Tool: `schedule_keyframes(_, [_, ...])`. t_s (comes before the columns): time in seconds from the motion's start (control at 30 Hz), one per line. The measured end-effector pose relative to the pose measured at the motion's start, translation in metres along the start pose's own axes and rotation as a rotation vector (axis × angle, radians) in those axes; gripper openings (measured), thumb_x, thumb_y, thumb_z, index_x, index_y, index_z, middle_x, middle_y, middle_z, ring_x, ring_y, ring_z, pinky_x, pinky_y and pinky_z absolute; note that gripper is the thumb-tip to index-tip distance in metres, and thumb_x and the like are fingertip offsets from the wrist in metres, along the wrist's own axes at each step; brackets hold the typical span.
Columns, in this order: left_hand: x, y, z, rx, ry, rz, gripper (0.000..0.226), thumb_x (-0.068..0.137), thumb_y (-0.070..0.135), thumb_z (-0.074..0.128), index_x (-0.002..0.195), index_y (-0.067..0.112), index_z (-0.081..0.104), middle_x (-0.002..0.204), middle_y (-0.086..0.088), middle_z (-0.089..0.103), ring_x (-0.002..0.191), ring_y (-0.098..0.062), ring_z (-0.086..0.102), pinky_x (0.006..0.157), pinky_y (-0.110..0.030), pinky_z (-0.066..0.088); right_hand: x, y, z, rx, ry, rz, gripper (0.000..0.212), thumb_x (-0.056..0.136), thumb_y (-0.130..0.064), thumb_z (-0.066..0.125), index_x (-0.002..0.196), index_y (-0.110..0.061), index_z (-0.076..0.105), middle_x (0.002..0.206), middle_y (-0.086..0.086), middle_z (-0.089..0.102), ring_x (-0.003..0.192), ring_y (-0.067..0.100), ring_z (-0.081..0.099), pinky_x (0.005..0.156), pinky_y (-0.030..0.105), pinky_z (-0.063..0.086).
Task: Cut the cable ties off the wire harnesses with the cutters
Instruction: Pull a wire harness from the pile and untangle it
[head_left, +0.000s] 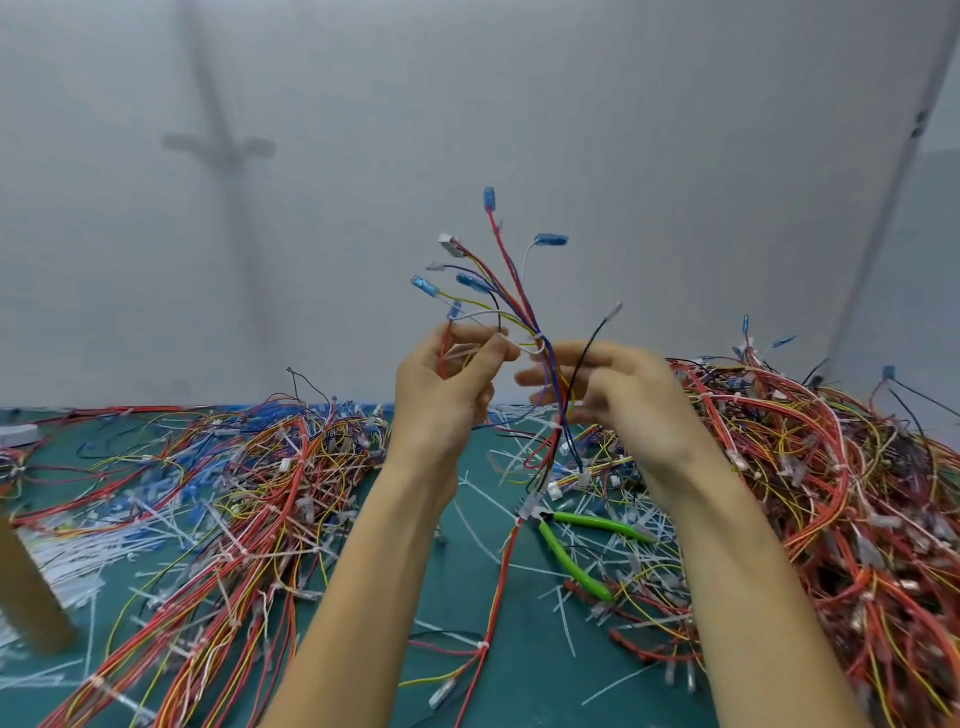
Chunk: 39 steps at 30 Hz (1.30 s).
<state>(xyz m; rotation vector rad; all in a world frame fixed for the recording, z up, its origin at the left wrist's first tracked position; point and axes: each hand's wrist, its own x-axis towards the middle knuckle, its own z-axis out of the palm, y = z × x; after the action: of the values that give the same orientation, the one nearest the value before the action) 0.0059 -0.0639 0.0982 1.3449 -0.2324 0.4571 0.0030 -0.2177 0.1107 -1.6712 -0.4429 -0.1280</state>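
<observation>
Both hands hold one wire harness (525, 312) up above the bench (519, 686). Its long axis is nearly upright: the blue connectors (489, 199) fan out at the top and its red tail hangs down to the bench surface. The left hand (447, 395) has a tight grip, thumb and curled fingers pinching a few side wires. The right hand (623, 400) is blurred, its fingers nearly straight against the bundle just below a white cable tie (538, 344); I cannot tell whether its grip closes on it. The green-handled cutters (574, 564) lie on the bench among cut ties (639, 535), between a left pile (249, 493) and a right pile (831, 467) of harnesses
</observation>
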Motion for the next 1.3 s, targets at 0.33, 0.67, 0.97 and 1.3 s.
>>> schedule_keyframes(0.33, [-0.003, 0.008, -0.003, 0.037, -0.078, -0.040, 0.007, 0.092, 0.021, 0.065, 0.093, 0.016, 0.071, 0.079, 0.005, 0.072, 0.048, -0.004, 0.044, 0.045, -0.013, 0.032, -0.004, -0.002, 0.001, 0.139, 0.158, -0.146, 0.013, 0.094, -0.018, 0.064, 0.087, -0.019, 0.074, 0.076, 0.003, 0.075, 0.063, 0.015, 0.069, 0.053, 0.021, 0.053])
schedule_keyframes(0.67, [0.004, 0.016, -0.043, 0.085, -0.292, -0.132, 0.022, 0.071, 0.043, 0.077, 0.080, 0.023, 0.076, 0.074, 0.005, 0.064, 0.057, -0.008, 0.052, 0.041, -0.013, 0.030, -0.002, 0.000, -0.002, 0.365, 0.218, -0.063, 0.020, 0.100, -0.013, 0.051, 0.094, -0.012, 0.070, 0.074, -0.001, 0.072, 0.062, 0.009, 0.064, 0.049, 0.016, 0.045])
schedule_keyframes(0.97, [0.005, -0.006, -0.040, 0.202, -0.296, -0.170, 0.012, 0.074, 0.020, 0.075, 0.085, 0.020, 0.078, 0.089, -0.002, 0.077, 0.087, -0.012, 0.072, 0.080, -0.024, 0.055, 0.004, 0.005, 0.004, 0.518, 0.222, -0.012, 0.019, 0.099, -0.017, 0.053, 0.092, -0.014, 0.070, 0.076, -0.002, 0.074, 0.066, 0.009, 0.068, 0.064, 0.022, 0.050])
schedule_keyframes(1.3, [-0.002, -0.006, -0.004, 0.376, -0.416, -0.003, 0.005, 0.083, 0.012, 0.073, 0.083, 0.016, 0.076, 0.080, -0.003, 0.076, 0.077, -0.013, 0.070, 0.081, -0.036, 0.056, 0.004, 0.005, 0.012, 0.593, 0.221, -0.003, 0.013, 0.092, -0.015, 0.061, 0.094, -0.008, 0.072, 0.081, 0.004, 0.075, 0.074, 0.013, 0.067, 0.061, 0.022, 0.056])
